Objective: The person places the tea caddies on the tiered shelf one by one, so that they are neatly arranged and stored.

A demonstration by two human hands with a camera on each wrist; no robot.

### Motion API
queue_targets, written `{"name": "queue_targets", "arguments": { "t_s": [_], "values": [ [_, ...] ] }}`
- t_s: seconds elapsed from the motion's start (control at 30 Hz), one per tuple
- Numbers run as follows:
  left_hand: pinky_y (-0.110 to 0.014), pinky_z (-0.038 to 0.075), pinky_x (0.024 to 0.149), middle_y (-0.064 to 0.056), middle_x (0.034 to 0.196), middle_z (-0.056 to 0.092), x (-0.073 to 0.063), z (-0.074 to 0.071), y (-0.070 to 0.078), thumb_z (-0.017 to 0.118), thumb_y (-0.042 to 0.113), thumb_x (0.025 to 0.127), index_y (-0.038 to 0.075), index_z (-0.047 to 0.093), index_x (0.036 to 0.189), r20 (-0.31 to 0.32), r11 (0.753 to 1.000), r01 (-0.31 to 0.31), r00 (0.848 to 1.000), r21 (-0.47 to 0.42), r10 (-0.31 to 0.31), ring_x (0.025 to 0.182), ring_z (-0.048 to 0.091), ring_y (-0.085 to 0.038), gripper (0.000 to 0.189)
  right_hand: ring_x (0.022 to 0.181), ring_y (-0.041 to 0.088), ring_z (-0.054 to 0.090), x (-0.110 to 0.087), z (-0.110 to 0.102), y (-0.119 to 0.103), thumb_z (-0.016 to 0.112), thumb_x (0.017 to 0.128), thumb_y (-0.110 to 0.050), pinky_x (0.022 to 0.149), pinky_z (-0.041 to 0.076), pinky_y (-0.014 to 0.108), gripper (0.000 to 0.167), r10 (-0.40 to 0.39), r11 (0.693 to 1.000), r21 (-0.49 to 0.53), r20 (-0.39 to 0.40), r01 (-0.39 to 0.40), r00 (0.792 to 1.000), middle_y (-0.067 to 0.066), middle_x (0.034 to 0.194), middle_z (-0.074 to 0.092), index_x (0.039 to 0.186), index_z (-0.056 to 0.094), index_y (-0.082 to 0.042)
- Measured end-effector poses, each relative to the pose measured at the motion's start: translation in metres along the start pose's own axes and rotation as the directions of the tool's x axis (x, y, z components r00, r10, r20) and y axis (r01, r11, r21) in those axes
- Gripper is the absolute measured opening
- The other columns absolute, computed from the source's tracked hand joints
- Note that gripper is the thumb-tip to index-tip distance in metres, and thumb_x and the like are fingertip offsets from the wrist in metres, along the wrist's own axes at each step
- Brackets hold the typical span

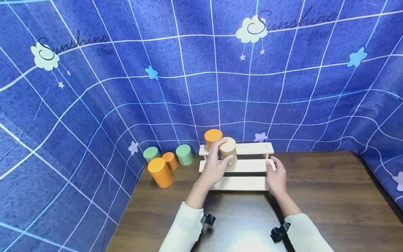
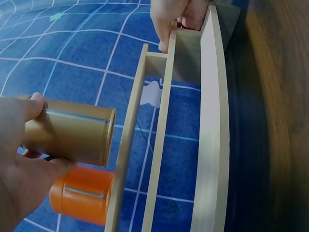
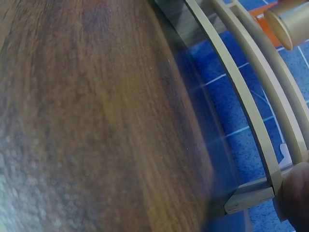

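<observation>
My left hand [image 1: 214, 170] grips a gold cylindrical canister [image 1: 231, 157] between thumb and fingers. In the left wrist view the canister [image 2: 77, 133] is held beside an orange canister [image 2: 82, 195], its base apart from the top shelf. That orange canister [image 1: 212, 135] stands at the left end of the top tier of a pale wooden three-step rack [image 1: 252, 166]. At the rack's right end, my right hand [image 1: 277, 178] holds the middle tier, thumb on top. Only part of the right hand [image 3: 297, 193] shows in the right wrist view.
Left of the rack, a tall orange canister [image 1: 161, 174], a small orange canister [image 1: 170, 161] and two green canisters [image 1: 185, 155] stand on the brown wooden table [image 1: 324, 196]. A blue gridded cloth [image 1: 201, 87] hangs behind and at both sides.
</observation>
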State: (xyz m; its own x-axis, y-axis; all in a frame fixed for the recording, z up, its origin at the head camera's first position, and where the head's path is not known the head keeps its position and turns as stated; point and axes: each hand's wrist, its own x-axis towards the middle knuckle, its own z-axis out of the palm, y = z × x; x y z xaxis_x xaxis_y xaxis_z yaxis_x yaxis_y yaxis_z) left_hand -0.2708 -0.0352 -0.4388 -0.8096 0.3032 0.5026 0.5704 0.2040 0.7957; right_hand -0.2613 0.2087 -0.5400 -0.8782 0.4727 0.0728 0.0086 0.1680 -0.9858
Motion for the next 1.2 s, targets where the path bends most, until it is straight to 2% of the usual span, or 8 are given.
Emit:
{"name": "queue_targets", "arguments": {
  "t_s": [0.2,0.3,0.43,0.67,0.83,0.9,1.07,1.2],
  "values": [
    [-0.04,0.036,0.129,-0.012,0.158,0.044,0.004,0.007,-0.005,0.069,0.014,0.102,0.01,0.043,0.152,0.004,0.997,-0.036,0.999,0.072,0.036,0.152,0.045,-0.026,0.056,0.12,0.024,0.057,-0.001,0.003,0.0,0.053,0.11,-0.021,0.106,0.043,0.035,0.047,-0.001,1.0,0.002,0.014,0.001,1.0,0.024,0.144,0.061,0.154,0.051,-0.005],
    [-0.038,0.034,0.13,-0.01,0.158,0.044,0.005,0.008,-0.009,0.068,0.014,0.102,0.01,0.044,0.151,0.003,0.996,-0.038,0.999,0.086,0.038,0.152,0.045,-0.024,0.055,0.124,0.028,0.057,-0.002,0.004,0.0,0.054,0.11,-0.021,0.11,0.043,0.04,0.047,0.003,1.0,0.006,0.016,-0.003,1.0,0.025,0.146,0.06,0.154,0.051,-0.004],
    [-0.042,0.035,0.129,-0.009,0.16,0.042,0.009,0.012,-0.011,0.066,0.017,0.104,0.014,0.042,0.153,0.017,0.992,-0.039,0.999,0.122,0.037,0.153,0.042,-0.024,0.054,0.12,0.024,0.057,-0.003,0.002,-0.003,0.054,0.11,-0.022,0.105,0.044,0.033,0.047,0.006,1.0,0.015,0.013,-0.006,1.0,0.024,0.144,0.061,0.153,0.051,-0.004],
    [-0.046,0.038,0.127,-0.005,0.169,0.03,0.015,0.018,-0.006,0.054,0.029,0.11,0.024,0.028,0.161,0.106,0.962,-0.01,0.994,0.273,-0.02,0.157,0.039,-0.024,0.057,0.112,0.013,0.054,-0.003,-0.007,-0.005,0.052,0.111,-0.025,0.099,0.043,0.022,0.047,0.004,1.0,-0.012,0.003,-0.004,1.0,0.021,0.142,0.062,0.154,0.051,-0.005],
    [-0.049,0.038,0.127,-0.005,0.171,0.029,0.017,0.016,-0.003,0.056,0.028,0.11,0.026,0.027,0.161,0.106,0.96,0.004,0.994,0.28,-0.035,0.158,0.038,-0.026,0.059,0.1,-0.002,0.054,-0.002,-0.006,-0.004,0.053,0.11,-0.026,0.091,0.043,0.011,0.047,0.001,1.0,-0.007,0.004,-0.001,1.0,0.02,0.14,0.064,0.153,0.052,-0.005],
    [-0.049,0.036,0.128,-0.005,0.171,0.03,0.018,0.018,-0.004,0.057,0.026,0.109,0.025,0.028,0.161,0.103,0.963,0.0,0.994,0.268,-0.029,0.159,0.037,-0.026,0.059,0.102,-0.001,0.055,-0.001,-0.005,-0.004,0.053,0.11,-0.025,0.091,0.043,0.011,0.047,0.001,1.0,-0.004,0.005,-0.001,1.0,0.021,0.142,0.064,0.153,0.052,-0.005],
    [-0.049,0.036,0.128,-0.005,0.169,0.031,0.02,0.022,-0.005,0.061,0.019,0.107,0.024,0.029,0.161,0.09,0.97,0.023,0.995,0.243,-0.046,0.157,0.038,-0.025,0.063,0.117,0.014,0.055,-0.001,-0.003,-0.002,0.053,0.11,-0.023,0.102,0.043,0.022,0.047,0.005,1.0,0.006,0.014,-0.005,1.0,0.021,0.148,0.061,0.153,0.052,-0.005],
    [-0.05,0.041,0.125,-0.007,0.166,0.035,0.025,0.024,-0.005,0.067,0.012,0.102,0.028,0.028,0.161,0.061,0.968,0.063,0.995,0.244,-0.08,0.153,0.044,-0.027,0.072,0.115,0.009,0.055,-0.001,-0.001,-0.002,0.054,0.11,-0.023,0.1,0.042,0.017,0.047,0.005,1.0,0.007,0.012,-0.005,1.0,0.02,0.147,0.062,0.153,0.053,-0.005]
  ]
}}
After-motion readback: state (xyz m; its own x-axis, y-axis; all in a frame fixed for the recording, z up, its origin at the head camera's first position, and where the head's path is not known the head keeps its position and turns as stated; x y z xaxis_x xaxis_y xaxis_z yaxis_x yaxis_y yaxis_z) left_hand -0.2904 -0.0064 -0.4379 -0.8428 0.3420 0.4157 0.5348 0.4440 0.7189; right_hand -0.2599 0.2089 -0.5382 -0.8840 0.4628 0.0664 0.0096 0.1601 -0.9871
